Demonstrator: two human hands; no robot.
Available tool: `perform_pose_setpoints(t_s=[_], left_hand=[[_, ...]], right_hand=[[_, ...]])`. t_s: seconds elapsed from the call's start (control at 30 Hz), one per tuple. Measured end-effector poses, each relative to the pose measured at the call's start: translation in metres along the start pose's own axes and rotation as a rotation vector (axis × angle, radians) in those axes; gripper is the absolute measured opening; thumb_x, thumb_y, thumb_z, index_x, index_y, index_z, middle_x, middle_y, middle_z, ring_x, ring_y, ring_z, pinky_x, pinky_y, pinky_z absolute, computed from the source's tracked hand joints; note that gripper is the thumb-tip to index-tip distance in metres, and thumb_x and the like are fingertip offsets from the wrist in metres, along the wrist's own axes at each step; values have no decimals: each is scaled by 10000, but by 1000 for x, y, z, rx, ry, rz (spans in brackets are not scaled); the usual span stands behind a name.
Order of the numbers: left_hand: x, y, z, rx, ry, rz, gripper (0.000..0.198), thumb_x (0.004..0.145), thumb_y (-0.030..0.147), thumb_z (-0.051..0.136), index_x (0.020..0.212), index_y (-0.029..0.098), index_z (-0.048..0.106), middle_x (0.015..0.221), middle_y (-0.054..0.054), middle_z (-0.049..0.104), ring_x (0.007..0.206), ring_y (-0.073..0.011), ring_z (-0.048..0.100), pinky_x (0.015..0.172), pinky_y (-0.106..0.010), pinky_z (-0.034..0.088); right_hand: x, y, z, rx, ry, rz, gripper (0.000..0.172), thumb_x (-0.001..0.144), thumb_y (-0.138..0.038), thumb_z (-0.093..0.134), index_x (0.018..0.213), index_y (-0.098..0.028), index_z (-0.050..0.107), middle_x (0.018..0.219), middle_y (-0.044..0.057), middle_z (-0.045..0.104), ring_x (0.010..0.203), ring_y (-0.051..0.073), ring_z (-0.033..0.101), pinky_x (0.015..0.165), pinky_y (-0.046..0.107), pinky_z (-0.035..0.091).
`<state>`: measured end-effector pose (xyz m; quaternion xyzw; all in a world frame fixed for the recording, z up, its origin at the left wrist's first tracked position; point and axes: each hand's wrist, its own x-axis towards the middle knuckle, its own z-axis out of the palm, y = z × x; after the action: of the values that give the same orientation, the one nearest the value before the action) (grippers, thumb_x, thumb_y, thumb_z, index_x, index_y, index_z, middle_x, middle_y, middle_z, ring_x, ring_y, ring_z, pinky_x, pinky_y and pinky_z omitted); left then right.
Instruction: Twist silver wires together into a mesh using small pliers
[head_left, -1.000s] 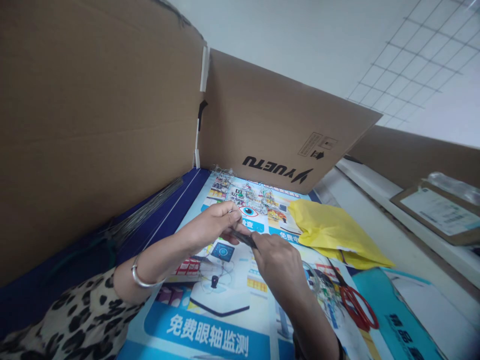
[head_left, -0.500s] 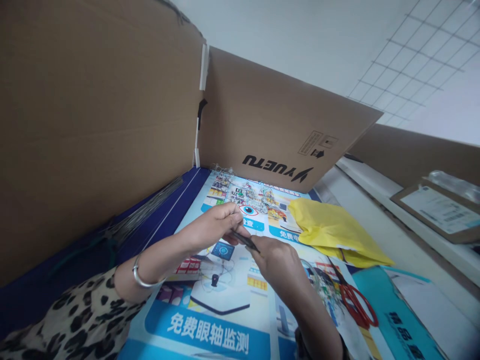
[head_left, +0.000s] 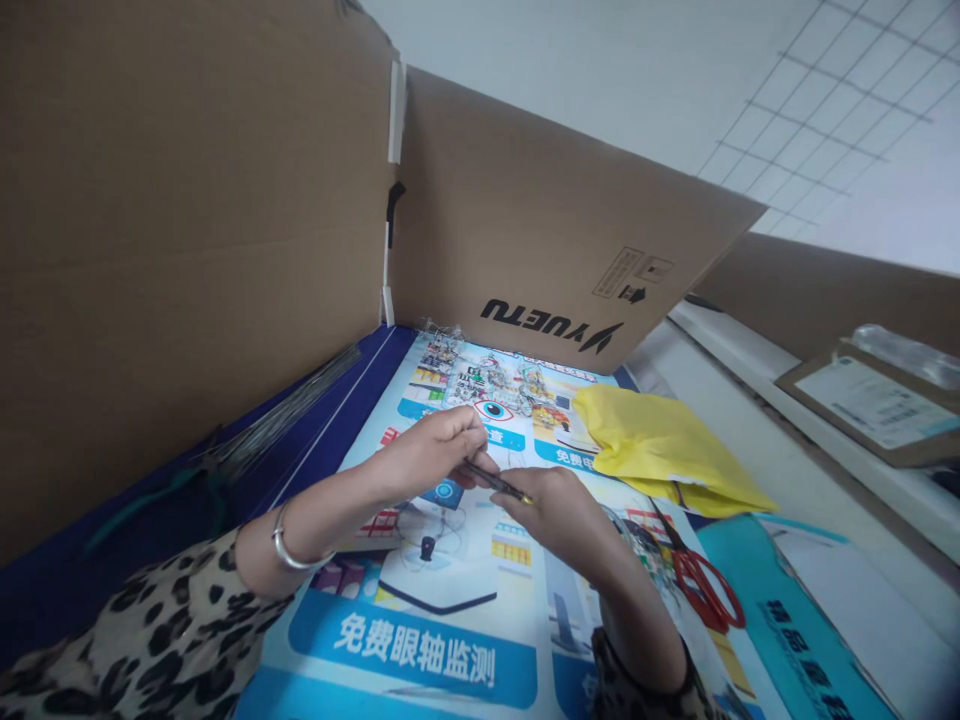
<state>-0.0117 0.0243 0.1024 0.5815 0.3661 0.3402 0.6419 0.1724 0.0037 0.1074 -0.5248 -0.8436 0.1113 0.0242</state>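
Observation:
Over the printed poster, my left hand is closed in a pinch, with a silver bangle on its wrist. My right hand meets it from the right, its fingers closed too. Between them runs a slim dark stick-like tool with a small yellowish spot at its right end. Its exact kind does not show. The right thumb lies along it, and the left fingertips close around its far end. Anything finer in the left pinch is hidden.
Cardboard walls stand left and behind. Thin wires and teal-handled pliers lie left. Tangled wire pieces sit at the back. Right are a yellow bag, red-handled scissors and a teal packet.
The tool between my hands has turned slightly, and a yellowish spot now shows at its right end. My hands stay nearly in place; the view has shifted a little.

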Motion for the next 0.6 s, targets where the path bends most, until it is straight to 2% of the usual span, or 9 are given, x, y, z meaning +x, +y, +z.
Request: perform_pose_setpoints(t_s=[0.17,0.27,0.37,0.47,0.53,0.6], left_hand=[[6,-5,-3,-102,10,53,281,845,431,489,779,161,456,863,-77,669,832,-190,650,716,-322,506],[7,-3,-9,-40,37,124,310,824,455,518,803,147,535,897,-81,664,870,-194,639,757,-320,499],[5,1,-12,52,60,146,294,833,420,505,819,140,594,893,-82,670,842,-189,650,765,-316,503],[3,6,-12,179,124,110,258,832,344,490,751,131,612,817,-77,680,784,-183,661,713,-293,517],[3,9,-11,252,183,97,246,818,306,493,691,130,610,748,-68,678,718,-175,663,653,-273,520],[4,10,-10,264,224,99,241,803,293,504,651,131,597,703,-60,672,659,-166,660,614,-263,520]], right_hand=[[-2,0,-4,-80,87,66,214,861,-319,453,898,-261,655,841,9,685,754,143,602,618,226,347],[-4,-3,-5,-129,111,105,210,868,-317,443,866,-248,641,819,4,680,720,138,596,585,229,325],[-4,-4,-3,-171,115,110,185,857,-315,463,839,-242,633,796,-1,675,680,137,585,550,235,301],[-4,-2,-2,-182,140,77,159,841,-312,492,843,-249,638,796,-4,669,694,141,584,554,239,315],[-4,2,-2,-164,197,46,152,831,-313,508,857,-254,646,808,0,664,738,147,587,589,242,352],[-6,6,-5,-136,306,15,159,827,-311,515,879,-247,651,822,12,659,779,155,586,642,253,390]])
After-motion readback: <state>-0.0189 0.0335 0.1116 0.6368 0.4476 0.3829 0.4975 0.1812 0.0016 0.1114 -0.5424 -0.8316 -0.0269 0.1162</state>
